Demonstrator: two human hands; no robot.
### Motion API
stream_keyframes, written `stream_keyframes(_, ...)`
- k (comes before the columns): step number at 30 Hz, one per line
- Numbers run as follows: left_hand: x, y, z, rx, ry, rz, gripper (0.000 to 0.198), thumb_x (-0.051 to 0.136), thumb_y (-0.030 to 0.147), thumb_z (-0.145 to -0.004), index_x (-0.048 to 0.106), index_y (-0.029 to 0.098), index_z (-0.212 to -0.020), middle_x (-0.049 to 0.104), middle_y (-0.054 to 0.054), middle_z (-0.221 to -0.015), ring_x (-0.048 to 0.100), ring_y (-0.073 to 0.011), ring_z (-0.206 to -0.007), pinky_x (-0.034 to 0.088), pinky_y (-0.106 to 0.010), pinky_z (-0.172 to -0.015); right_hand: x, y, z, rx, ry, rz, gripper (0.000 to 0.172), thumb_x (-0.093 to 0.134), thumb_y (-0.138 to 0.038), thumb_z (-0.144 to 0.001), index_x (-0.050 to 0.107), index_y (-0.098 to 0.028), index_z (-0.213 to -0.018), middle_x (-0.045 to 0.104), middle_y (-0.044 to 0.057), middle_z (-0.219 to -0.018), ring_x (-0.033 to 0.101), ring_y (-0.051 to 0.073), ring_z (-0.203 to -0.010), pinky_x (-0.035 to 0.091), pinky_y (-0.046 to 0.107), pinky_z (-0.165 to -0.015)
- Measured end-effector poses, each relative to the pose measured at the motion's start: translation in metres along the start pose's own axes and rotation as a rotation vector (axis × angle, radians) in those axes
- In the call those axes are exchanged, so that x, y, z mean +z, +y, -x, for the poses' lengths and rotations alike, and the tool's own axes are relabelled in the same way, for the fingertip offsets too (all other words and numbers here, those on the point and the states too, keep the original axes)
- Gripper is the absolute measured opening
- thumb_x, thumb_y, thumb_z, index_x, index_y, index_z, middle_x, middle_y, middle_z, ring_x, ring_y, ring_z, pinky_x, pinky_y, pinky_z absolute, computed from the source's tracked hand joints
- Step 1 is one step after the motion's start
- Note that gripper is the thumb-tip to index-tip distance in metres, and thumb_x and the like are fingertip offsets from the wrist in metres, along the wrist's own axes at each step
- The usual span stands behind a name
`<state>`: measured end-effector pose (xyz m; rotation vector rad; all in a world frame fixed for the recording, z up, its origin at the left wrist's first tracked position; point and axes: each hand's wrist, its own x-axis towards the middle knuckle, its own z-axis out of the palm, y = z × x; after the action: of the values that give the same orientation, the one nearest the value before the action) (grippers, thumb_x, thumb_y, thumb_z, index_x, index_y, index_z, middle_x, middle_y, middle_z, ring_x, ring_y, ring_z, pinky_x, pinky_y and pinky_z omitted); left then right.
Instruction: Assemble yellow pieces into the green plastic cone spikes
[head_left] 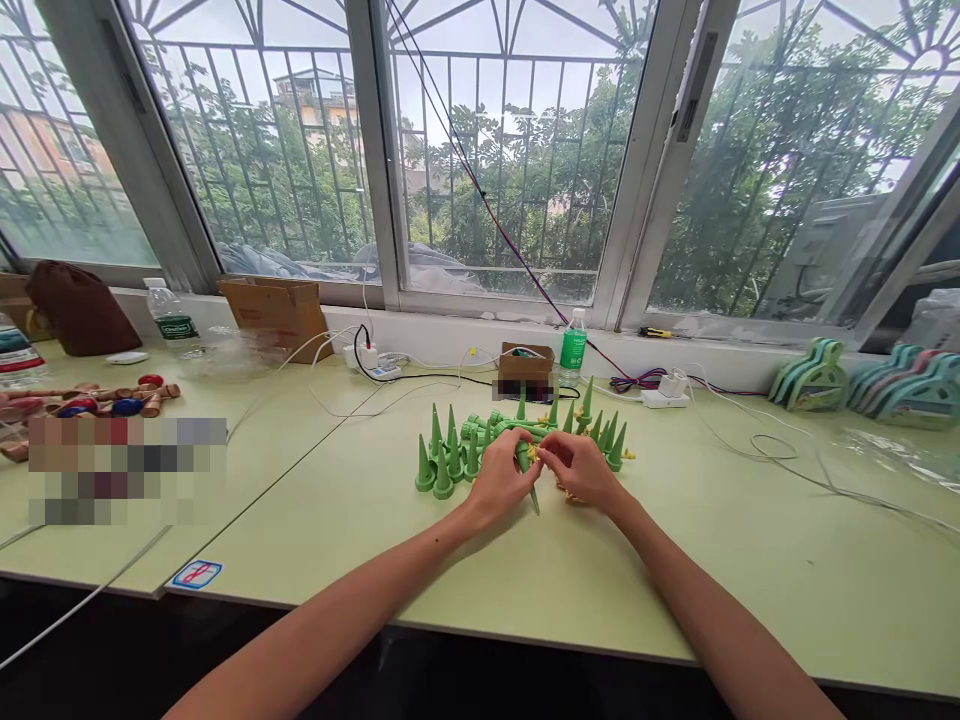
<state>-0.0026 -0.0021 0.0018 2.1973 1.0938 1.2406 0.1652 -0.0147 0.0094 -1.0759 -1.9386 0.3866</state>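
My left hand (498, 474) is closed around a green plastic watering spike (523, 457), whose pointed end slants down toward the table. At the spike's side, my right hand (586, 468) pinches a small yellow plastic piece (533, 453) between thumb and fingertips. Whether that piece is seated in the spike, I cannot tell. Several green spikes (442, 476) stand point-up left of my hands. More upright spikes (616, 448), some with yellow pieces near them, are on the right. Other green spikes (496, 424) lie behind my hands. Loose yellow pieces (570, 495) lie partly hidden below my right hand.
Behind the spikes stand a small cardboard box (527, 368) and a green-labelled bottle (573, 348). White cables (780, 455) cross the pale green table (525, 590). Child-sized hangers (814, 378) are at the right, wooden toys (150, 400) at the left. A power strip (664, 397) lies near the window.
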Motion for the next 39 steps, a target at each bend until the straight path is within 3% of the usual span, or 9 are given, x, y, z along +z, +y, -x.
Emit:
stream_keyframes(12, -0.0001, 0.0006, 0.0003, 0.016, -0.019, 0.009, 0.022, 0.058, 0.032, -0.083, 0.059, 0.019, -0.1, 0.064, -0.004, -0.094, 0.052, -0.0129, -0.063, 0.045, -0.029, -0.063, 0.0007, 0.0016, 0.0002, 0.015, 0.01, 0.052, 0.036, 0.049, -0.042, -0.093, 0.058, -0.018, -0.067, 0.056, 0.0, -0.056, 0.044, 0.012, -0.05, 0.033, 0.025, -0.05)
stream_keyframes(21, -0.0021, 0.0028, 0.0013, 0.023, -0.035, 0.013, 0.021, 0.058, 0.03, -0.083, 0.058, 0.018, -0.1, 0.063, -0.004, -0.095, 0.052, -0.0131, -0.065, 0.044, -0.029, -0.064, 0.0028, 0.0082, -0.0006, 0.027, 0.009, 0.103, 0.046, 0.044, -0.044, -0.095, 0.044, -0.019, -0.056, 0.044, -0.003, -0.05, 0.036, 0.011, -0.048, 0.026, 0.025, -0.048)
stream_keyframes(29, -0.0001, 0.0003, 0.0006, 0.015, -0.007, 0.006, 0.02, 0.059, 0.03, -0.083, 0.059, 0.019, -0.099, 0.064, -0.005, -0.095, 0.057, -0.0161, -0.072, 0.046, -0.03, -0.066, 0.0014, 0.0047, 0.0, 0.017, -0.025, 0.09, 0.036, 0.048, -0.04, -0.094, 0.059, -0.018, -0.068, 0.056, -0.001, -0.056, 0.043, 0.012, -0.05, 0.032, 0.026, -0.051)
stream_keyframes(39, 0.0001, -0.0011, 0.0005, 0.006, -0.01, -0.004, 0.021, 0.058, 0.03, -0.082, 0.06, 0.019, -0.1, 0.064, -0.005, -0.093, 0.056, -0.0157, -0.07, 0.046, -0.03, -0.065, 0.0003, -0.0002, 0.0007, 0.02, -0.055, 0.0, 0.021, 0.051, -0.031, -0.091, 0.062, -0.018, -0.079, 0.064, 0.002, -0.067, 0.05, 0.013, -0.053, 0.038, 0.025, -0.052)
